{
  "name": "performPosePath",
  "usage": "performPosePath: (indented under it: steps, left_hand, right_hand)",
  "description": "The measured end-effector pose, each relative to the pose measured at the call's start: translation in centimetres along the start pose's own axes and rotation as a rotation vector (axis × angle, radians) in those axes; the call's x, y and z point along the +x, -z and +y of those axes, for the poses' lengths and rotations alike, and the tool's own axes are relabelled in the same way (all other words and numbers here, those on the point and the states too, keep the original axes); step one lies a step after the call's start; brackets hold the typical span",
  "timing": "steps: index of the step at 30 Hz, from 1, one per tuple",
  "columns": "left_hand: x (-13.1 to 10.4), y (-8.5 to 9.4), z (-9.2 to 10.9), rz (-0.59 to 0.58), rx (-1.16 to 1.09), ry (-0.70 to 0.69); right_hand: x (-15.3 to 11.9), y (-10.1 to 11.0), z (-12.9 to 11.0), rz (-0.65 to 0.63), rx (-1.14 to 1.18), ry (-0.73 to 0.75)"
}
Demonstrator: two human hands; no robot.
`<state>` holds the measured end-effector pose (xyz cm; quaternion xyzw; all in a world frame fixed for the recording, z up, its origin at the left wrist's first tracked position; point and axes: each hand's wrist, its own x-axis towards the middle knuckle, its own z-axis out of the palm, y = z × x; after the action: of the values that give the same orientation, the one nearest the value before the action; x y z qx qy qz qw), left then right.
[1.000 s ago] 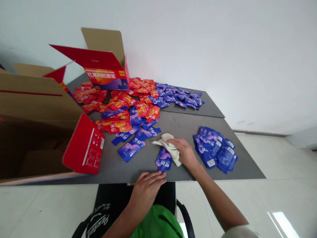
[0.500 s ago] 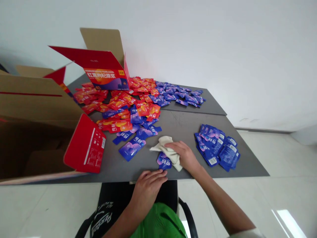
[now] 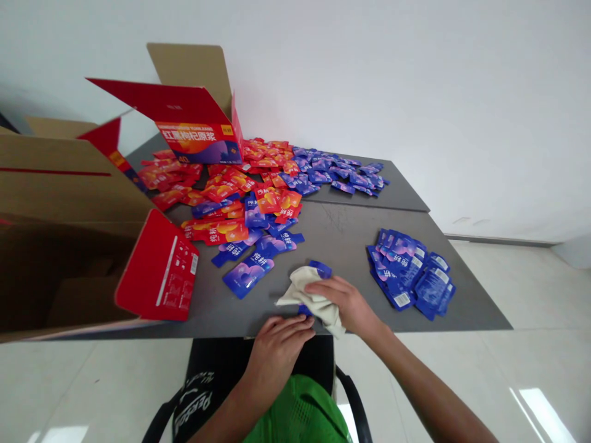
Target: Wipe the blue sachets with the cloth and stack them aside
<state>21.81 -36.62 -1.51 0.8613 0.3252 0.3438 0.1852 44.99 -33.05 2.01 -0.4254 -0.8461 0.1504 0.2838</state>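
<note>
A cream cloth (image 3: 298, 284) is bunched under my right hand (image 3: 344, 300), whose fingers are closed on it. The cloth lies across a blue sachet (image 3: 321, 268) near the table's front edge; only the sachet's far end and a bit of its near end show. My left hand (image 3: 279, 346) rests at the table edge, fingers stretched out, its fingertips touching the sachet's near end. Left of the cloth lies another blue sachet (image 3: 248, 274). To the right of my right hand is an overlapping pile of blue sachets (image 3: 399, 264).
An open cardboard box (image 3: 157, 271) takes up the left of the grey table (image 3: 341, 227). A second open red box (image 3: 203, 138) stands behind it. Heaps of red sachets (image 3: 226, 184) and blue sachets (image 3: 337, 169) spread along the back, by the white wall (image 3: 369, 74).
My right hand and the cloth have moved a little toward me along the sachet. Its far end now shows beyond the cloth, and its printed near part is mostly covered. My left hand stays put.
</note>
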Motion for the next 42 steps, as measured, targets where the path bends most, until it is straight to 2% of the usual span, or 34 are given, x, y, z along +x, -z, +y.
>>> performPosePath:
  steps: [3,5,7,9,12,14,16,18,21,23,25,27,30,32,34,36,39,42]
  left_hand:
    - [-0.1,-0.1,-0.1,-0.002,0.002,-0.007]
    - [-0.1,-0.1,0.0,0.007,0.004,0.003]
    - [-0.1,-0.1,0.1,0.017,0.001,0.005]
    - [-0.1,-0.1,0.2,0.023,-0.004,0.006]
    - [0.0,0.1,0.2,0.003,0.0,0.022]
    - [0.1,0.2,0.1,-0.013,-0.002,0.024]
    - [0.2,0.3,0.0,-0.008,-0.012,0.007]
    - [0.1,0.2,-0.1,0.002,-0.019,-0.006]
    - [0.0,0.1,-0.1,0.004,-0.008,0.005]
    - [-0.1,0.0,0.0,-0.004,0.002,0.018]
    - [-0.2,0.0,0.0,-0.01,0.005,0.021]
    - [-0.2,0.1,0.1,-0.011,0.005,0.014]
    - [0.0,0.2,0.2,-0.007,0.017,0.02]
    - [0.1,0.3,0.2,-0.008,0.02,0.025]
    - [0.1,0.4,0.1,-0.009,0.012,0.015]
    - [0.1,0.3,0.1,-0.015,0.005,0.004]
    - [-0.2,0.2,0.0,-0.017,0.019,0.005]
    - [-0.1,0.3,0.1,-0.006,0.013,-0.003]
  right_hand:
    - [2.2,1.4,4.0,0.112,-0.153,-0.064]
    - [3.1,2.6,4.8,0.175,-0.219,-0.073]
    - [2.9,3.3,3.5,0.218,-0.207,-0.056]
    - [1.9,3.1,0.8,0.205,-0.147,-0.008]
    - [-0.1,1.5,-2.8,0.028,-0.062,0.086]
    - [-0.7,0.3,-3.2,-0.048,-0.015,0.101]
    - [-0.3,-0.3,-1.8,-0.033,0.003,0.063]
    - [0.9,-0.1,0.9,0.018,-0.038,-0.005]
    - [3.2,1.6,4.4,0.082,-0.175,-0.074]
    - [4.0,2.8,4.7,0.139,-0.215,-0.074]
    - [3.8,3.4,3.2,0.196,-0.19,-0.042]
    - [2.6,3.2,0.4,0.191,-0.139,0.003]
    - [0.4,1.7,-3.1,0.02,-0.075,0.092]
    - [-0.5,0.5,-3.6,-0.054,-0.031,0.108]
    - [-0.5,-0.3,-2.4,-0.035,-0.002,0.068]
    - [0.5,-0.3,0.1,0.026,-0.022,-0.002]
    - [2.5,1.0,3.9,0.102,-0.148,-0.084]
    - [3.0,2.7,5.0,0.253,-0.21,-0.112]
